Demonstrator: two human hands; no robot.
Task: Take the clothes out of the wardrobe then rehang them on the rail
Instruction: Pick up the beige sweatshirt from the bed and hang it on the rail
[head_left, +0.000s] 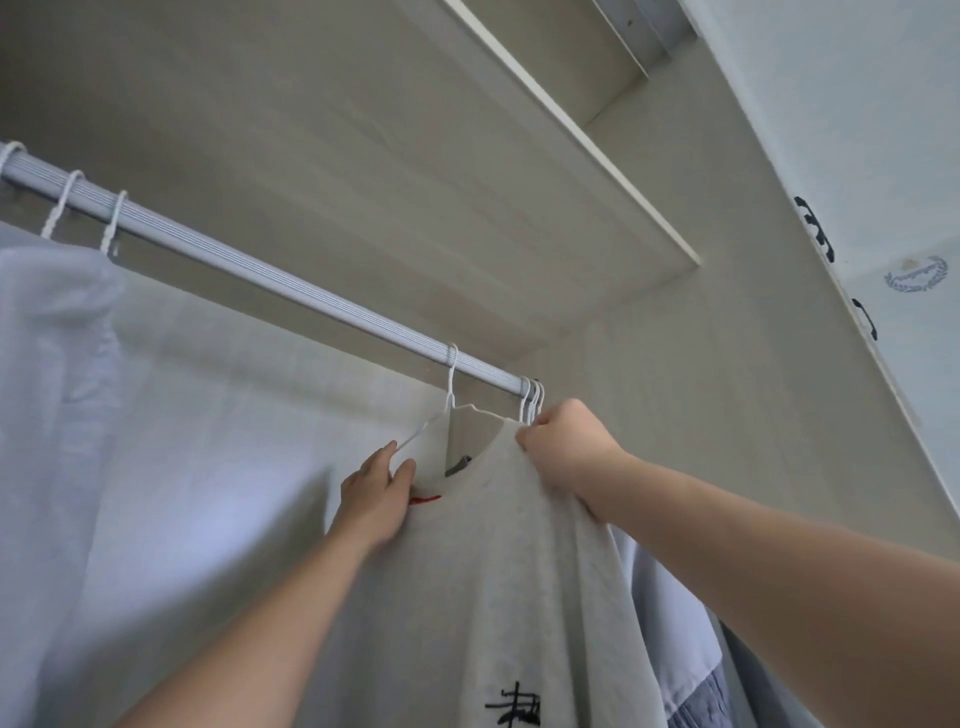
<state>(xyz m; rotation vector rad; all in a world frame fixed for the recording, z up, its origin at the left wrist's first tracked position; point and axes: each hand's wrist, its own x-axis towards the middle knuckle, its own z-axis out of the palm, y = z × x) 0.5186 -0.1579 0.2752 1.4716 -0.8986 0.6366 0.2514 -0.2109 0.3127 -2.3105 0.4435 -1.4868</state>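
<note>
Overhead, the rail (291, 283) runs from the far left down to the right side wall of the wardrobe. One white wire hanger (451, 384) hooks over it near the right end, and the T-shirt (498, 571) hangs from that hanger, pale grey with a red mark under the collar and black print lower down. The shirt sits only partly on the hanger: the left wire arm sticks out bare past the neckline.

The left hand (376, 493) pinches the shirt's fabric between thumb and fingers just left of the collar, beside that bare wire arm. The right hand (563, 447) is clenched on the shirt's right shoulder, bunching the cloth just under the rail.

A bunch of hooks (532, 400) crowds the rail's right end, touching the right hand's knuckles. Blue clothes (675, 613) hang below them, behind the right forearm. At the left, white clothes (57, 364) hang from two more hooks. A shelf (467, 171) lies above the rail. At the right edge stands a pale door (883, 156) with black handles (815, 228).
</note>
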